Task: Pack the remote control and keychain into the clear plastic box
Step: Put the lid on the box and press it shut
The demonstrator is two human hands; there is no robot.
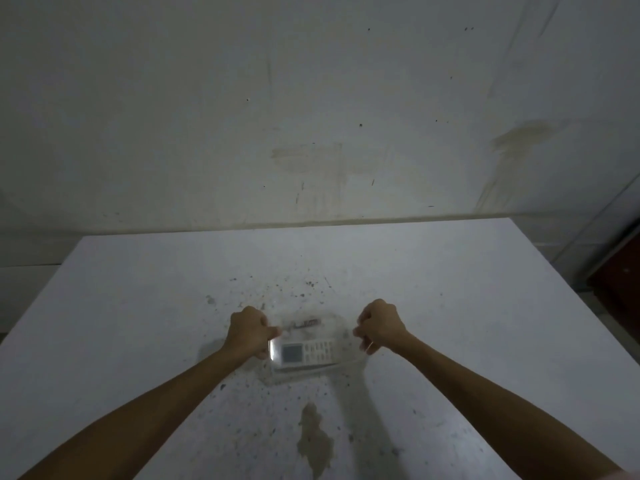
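A clear plastic box (341, 332) sits on the white table (138, 306), between my two hands. Inside it lies a white remote control (306, 352) with a small screen at its left end. Behind the remote, also inside the box, is a dark keychain (306, 323), blurred. My left hand (247, 332) is curled against the box's left end, fingers closed on its edge. My right hand (379, 327) is curled at the right end, fingers pinched at the rim. I cannot tell if a lid is on the box.
The table top is speckled with dark spots, and a brownish stain (315, 438) lies near the front. A stained pale wall (311, 116) rises behind the table. A dark red object (623, 268) stands past the table's right edge.
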